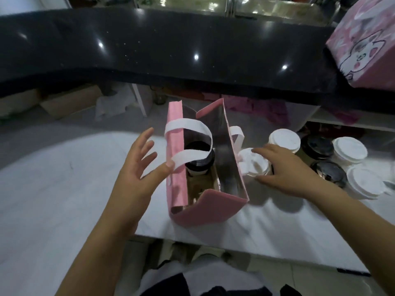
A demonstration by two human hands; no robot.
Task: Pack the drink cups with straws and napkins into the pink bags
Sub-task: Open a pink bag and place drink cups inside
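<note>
An open pink bag (205, 208) with white handles stands in the middle of the white table (64, 184). One black-lidded cup (199, 160) sits inside it, at the far end. My left hand (136, 165) is spread open beside the bag's left wall, its thumb touching the near white handle (188, 155). My right hand (284, 167) reaches over a white-lidded cup (253, 162) just right of the bag, fingers curling round its lid. No straws or napkins show.
Several more cups, white-lidded (284, 139) and black-lidded (319, 145), crowd the table's right side. A black counter (162, 50) runs across the back. Another pink bag with a cat print (367, 48) sits on it at the upper right. Cardboard boxes lie under the counter.
</note>
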